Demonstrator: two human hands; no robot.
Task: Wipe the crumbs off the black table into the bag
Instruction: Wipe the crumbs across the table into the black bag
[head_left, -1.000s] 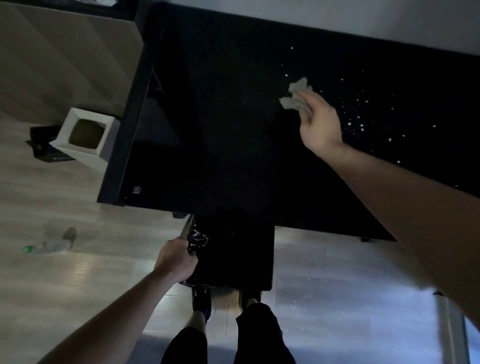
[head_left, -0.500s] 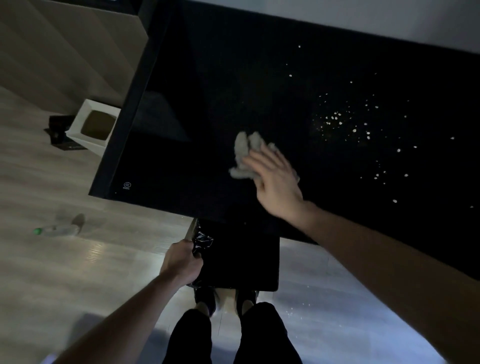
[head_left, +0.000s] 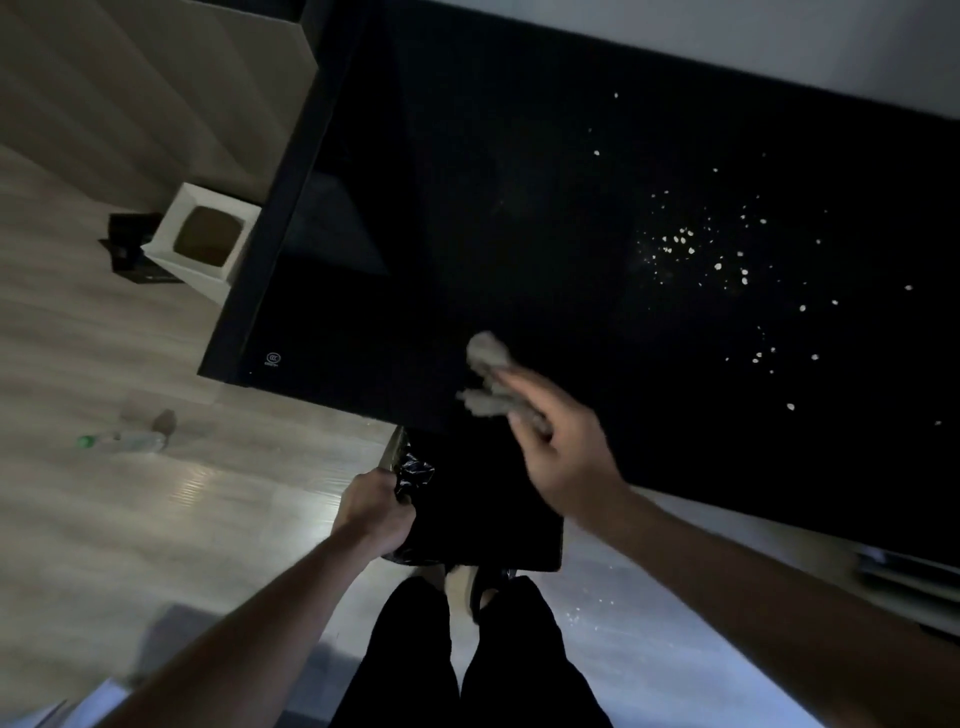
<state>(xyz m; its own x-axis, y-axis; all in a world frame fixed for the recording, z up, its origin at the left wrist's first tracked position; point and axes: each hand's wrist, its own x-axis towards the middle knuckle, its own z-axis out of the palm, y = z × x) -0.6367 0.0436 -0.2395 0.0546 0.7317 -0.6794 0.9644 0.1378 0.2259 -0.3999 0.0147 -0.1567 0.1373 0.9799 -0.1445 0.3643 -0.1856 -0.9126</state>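
Note:
A black table (head_left: 467, 208) fills the upper middle and right. Several pale crumbs (head_left: 691, 254) lie scattered on its right half. My right hand (head_left: 561, 452) presses a crumpled grey cloth (head_left: 488, 379) at the table's near edge, just above the bag. The black bag (head_left: 493, 509) hangs open below that edge, and my left hand (head_left: 376, 509) is shut on its left rim. The bag's inside is too dark to make out.
A white square bin (head_left: 205, 241) stands on the wood floor beside the table's left edge, with a dark object (head_left: 127, 244) behind it. A plastic bottle with a green cap (head_left: 122, 441) lies on the floor at left. Several crumbs (head_left: 587, 613) lie on the floor by my legs (head_left: 467, 665).
My right hand swept the cloth from the middle of the table toward me, down to the near edge over the bag. My left hand kept hold of the bag's rim.

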